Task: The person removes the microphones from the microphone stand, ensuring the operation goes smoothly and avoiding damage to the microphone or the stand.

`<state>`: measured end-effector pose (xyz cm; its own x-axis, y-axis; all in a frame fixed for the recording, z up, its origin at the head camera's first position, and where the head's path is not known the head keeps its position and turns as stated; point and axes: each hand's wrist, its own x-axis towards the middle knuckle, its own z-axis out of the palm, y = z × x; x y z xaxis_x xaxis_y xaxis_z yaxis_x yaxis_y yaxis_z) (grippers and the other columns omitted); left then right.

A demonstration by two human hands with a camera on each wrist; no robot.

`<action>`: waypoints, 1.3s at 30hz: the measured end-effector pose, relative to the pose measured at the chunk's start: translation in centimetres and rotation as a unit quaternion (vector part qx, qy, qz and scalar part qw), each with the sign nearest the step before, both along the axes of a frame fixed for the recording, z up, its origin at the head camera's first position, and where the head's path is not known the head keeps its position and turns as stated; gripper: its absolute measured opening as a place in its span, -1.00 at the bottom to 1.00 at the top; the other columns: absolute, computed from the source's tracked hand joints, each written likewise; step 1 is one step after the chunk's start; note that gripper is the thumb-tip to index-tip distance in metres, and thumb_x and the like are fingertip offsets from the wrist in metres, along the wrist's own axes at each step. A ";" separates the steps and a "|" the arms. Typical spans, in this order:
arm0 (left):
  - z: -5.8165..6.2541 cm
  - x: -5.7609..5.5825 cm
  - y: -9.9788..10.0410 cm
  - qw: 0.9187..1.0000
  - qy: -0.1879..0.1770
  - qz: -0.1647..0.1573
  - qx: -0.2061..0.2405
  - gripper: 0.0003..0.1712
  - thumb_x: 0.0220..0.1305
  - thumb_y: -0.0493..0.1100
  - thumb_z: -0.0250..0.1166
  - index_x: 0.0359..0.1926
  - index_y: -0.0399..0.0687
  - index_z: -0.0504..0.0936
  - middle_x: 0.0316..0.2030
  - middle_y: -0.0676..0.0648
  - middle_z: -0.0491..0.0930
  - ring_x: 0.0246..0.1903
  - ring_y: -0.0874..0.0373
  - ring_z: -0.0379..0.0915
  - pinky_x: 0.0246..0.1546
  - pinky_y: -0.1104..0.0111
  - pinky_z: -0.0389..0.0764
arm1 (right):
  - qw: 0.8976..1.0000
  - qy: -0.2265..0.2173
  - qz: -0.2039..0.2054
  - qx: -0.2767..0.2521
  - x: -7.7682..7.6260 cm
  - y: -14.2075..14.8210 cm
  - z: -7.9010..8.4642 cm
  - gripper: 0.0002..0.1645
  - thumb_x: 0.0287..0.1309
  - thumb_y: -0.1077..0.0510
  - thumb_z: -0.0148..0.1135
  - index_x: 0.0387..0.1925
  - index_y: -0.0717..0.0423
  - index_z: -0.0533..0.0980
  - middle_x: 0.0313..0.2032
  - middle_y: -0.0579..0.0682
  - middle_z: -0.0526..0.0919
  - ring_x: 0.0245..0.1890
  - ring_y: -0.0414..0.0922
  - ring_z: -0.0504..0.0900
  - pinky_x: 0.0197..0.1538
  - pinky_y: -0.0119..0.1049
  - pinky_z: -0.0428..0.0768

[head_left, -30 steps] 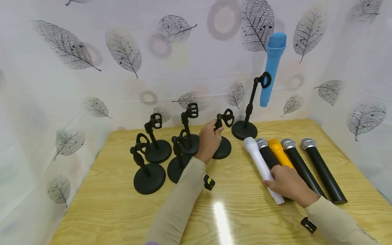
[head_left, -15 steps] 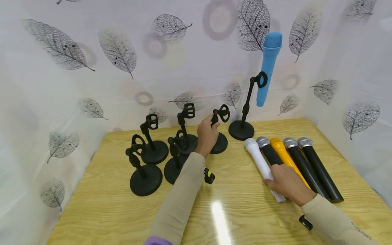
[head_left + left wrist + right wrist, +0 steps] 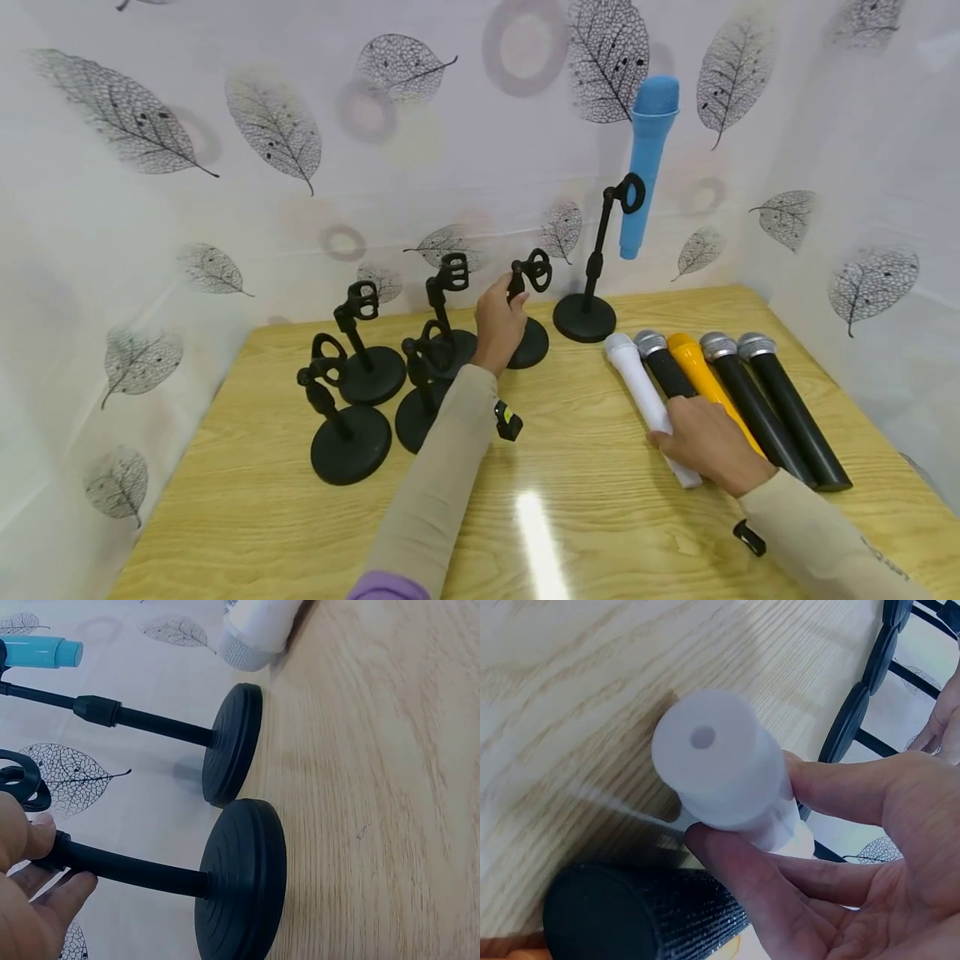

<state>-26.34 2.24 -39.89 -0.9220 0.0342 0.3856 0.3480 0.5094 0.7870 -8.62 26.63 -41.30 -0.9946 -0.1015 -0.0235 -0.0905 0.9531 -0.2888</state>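
Observation:
My left hand point(image 3: 498, 327) grips the upper post of a short black microphone stand point(image 3: 529, 346). Thumb and fingers wrap the post in the left wrist view, and the stand's round base point(image 3: 244, 881) rests on the table. My right hand point(image 3: 708, 440) pinches the lower end of a white microphone point(image 3: 637, 379) lying on the table; its flat end point(image 3: 705, 742) faces the right wrist camera. Beside it lie a sparkly black microphone point(image 3: 667, 372), a yellow one point(image 3: 701, 375) and two plain black ones point(image 3: 750, 408), partly covered by my right hand.
A taller stand point(image 3: 585, 318) at the back holds a blue microphone point(image 3: 647, 158) upright, slightly tilted. Several black stands point(image 3: 351, 446) with ring clips are grouped at the left. A leaf-patterned cloth point(image 3: 405, 167) hangs behind and beside the wooden table point(image 3: 585, 508).
My left hand has shifted the short stand backward, level with the taller one. The lying microphones are closer together at the right. The head view has turned slightly right.

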 end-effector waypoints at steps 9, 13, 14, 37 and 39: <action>0.0 1.7 -0.4 0.997 -0.048 -0.015 -0.061 -0.47 0.44 -0.18 0.30 0.34 -0.28 0.47 0.12 -0.27 0.63 0.12 -0.15 0.57 0.17 0.02 0.55 | 0.998 0.045 0.002 0.036 0.3 0.2 0.1 -0.55 0.04 0.10 0.55 -0.56 0.21 0.41 -0.64 -0.01 0.37 -0.69 -0.09 0.38 -0.68 -0.27 0.38; 0.3 3.7 -0.4 0.993 -0.046 -0.018 -0.111 -0.61 0.42 -0.16 0.32 0.16 -0.30 0.62 -0.06 -0.23 0.72 -0.02 -0.10 0.66 0.10 0.02 0.60 | 0.997 0.069 -0.001 0.041 0.3 0.0 0.5 -0.55 0.02 0.13 0.56 -0.56 0.21 0.40 -0.65 -0.01 0.36 -0.70 -0.09 0.37 -0.70 -0.26 0.37; 0.4 4.1 -0.2 0.992 -0.044 -0.023 -0.120 -0.63 0.43 -0.16 0.32 0.13 -0.29 0.64 -0.09 -0.20 0.73 -0.05 -0.07 0.68 0.06 0.05 0.62 | 0.996 0.072 -0.001 0.044 0.2 -0.1 0.6 -0.56 0.02 0.14 0.56 -0.56 0.22 0.41 -0.64 -0.01 0.36 -0.69 -0.09 0.37 -0.70 -0.26 0.38; -0.7 -1.4 9.5 0.992 -0.093 -0.082 0.000 -0.42 0.55 -0.15 0.15 0.47 -0.23 0.31 0.32 -0.21 0.48 0.29 -0.04 0.42 0.29 0.17 0.47 | 0.993 0.114 0.023 0.030 -2.2 -3.0 -0.5 -0.73 0.02 0.29 0.52 -0.38 0.26 0.52 -0.65 0.03 0.43 -0.71 -0.09 0.40 -0.70 -0.21 0.40; -0.6 -1.9 10.0 0.992 -0.092 -0.084 0.006 -0.41 0.56 -0.14 0.14 0.50 -0.19 0.29 0.33 -0.18 0.47 0.28 -0.03 0.44 0.26 0.19 0.49 | 0.992 0.119 0.029 0.022 -2.2 -3.0 -0.7 -0.75 0.02 0.31 0.50 -0.37 0.26 0.53 -0.65 0.03 0.44 -0.71 -0.08 0.40 -0.71 -0.22 0.39</action>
<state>-28.23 12.26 -40.46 -0.9585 0.1901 0.2123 0.2770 0.4472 0.8505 -10.83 23.61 -42.00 -0.9650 -0.1622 0.2063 -0.2057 0.9557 -0.2108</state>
